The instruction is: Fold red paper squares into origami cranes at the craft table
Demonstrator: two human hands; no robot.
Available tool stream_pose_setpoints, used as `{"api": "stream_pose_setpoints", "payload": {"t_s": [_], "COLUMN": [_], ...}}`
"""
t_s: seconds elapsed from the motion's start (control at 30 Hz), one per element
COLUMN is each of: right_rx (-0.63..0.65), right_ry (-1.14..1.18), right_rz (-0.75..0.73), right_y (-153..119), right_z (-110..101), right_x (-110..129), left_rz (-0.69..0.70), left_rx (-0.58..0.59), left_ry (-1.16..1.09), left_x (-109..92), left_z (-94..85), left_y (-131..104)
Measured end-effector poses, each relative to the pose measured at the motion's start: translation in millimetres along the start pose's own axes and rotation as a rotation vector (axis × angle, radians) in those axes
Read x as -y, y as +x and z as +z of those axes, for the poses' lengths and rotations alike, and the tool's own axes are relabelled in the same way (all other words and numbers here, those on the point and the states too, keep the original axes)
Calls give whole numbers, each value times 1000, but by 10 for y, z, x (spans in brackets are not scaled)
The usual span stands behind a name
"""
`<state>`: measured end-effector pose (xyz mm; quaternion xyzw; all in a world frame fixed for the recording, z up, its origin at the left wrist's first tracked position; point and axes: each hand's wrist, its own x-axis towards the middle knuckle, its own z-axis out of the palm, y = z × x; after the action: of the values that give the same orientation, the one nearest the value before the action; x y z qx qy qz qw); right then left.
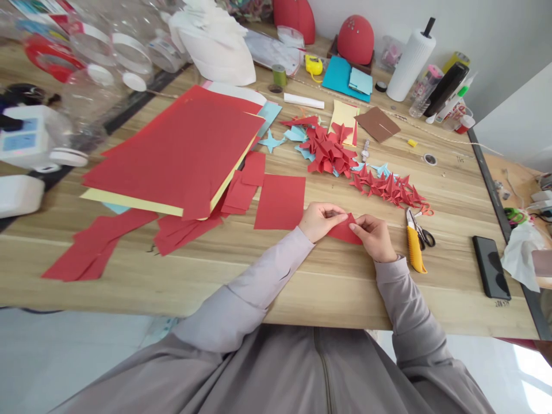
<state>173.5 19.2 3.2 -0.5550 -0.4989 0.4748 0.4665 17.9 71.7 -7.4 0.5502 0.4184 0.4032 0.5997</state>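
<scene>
A red square sheet (280, 202) lies on the worktop (207, 293). Just right of that sheet, the person's left hand (319, 221) and right hand (376, 237) pinch another red paper (345, 232). Left of the sheet is a stack of large papers (181, 152); beyond and right of the sheet, a heap of folded red shapes (330, 150); well to its right, a black phone (490, 265).

Held red paper (344, 234) partly hidden by fingers (330, 208), bottles (129, 54) cut off, scrawl (502, 304) illegible
</scene>
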Motion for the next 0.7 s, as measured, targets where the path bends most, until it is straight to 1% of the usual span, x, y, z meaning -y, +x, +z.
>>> {"api": "stream_pose_setpoints", "payload": {"t_s": [0.1, 0.23, 0.37, 0.57, 0.7], "right_rx": [32, 70, 101, 141, 108], "right_ry": [14, 16, -28, -70, -205], "right_rz": [15, 47, 31, -17, -79], "right_y": [2, 8, 11, -6, -17], "right_z": [-6, -22, -38, -22, 32], "right_x": [6, 0, -1, 18, 6], "left_rz": [20, 44, 60, 140, 179], "left_rx": [38, 59, 94, 51, 59], "left_ry": [1, 36, 57, 23, 3], "left_x": [-17, -36, -39, -4, 24], "left_z": [5, 6, -5, 18, 46], "left_y": [-3, -7, -5, -7, -10]}}
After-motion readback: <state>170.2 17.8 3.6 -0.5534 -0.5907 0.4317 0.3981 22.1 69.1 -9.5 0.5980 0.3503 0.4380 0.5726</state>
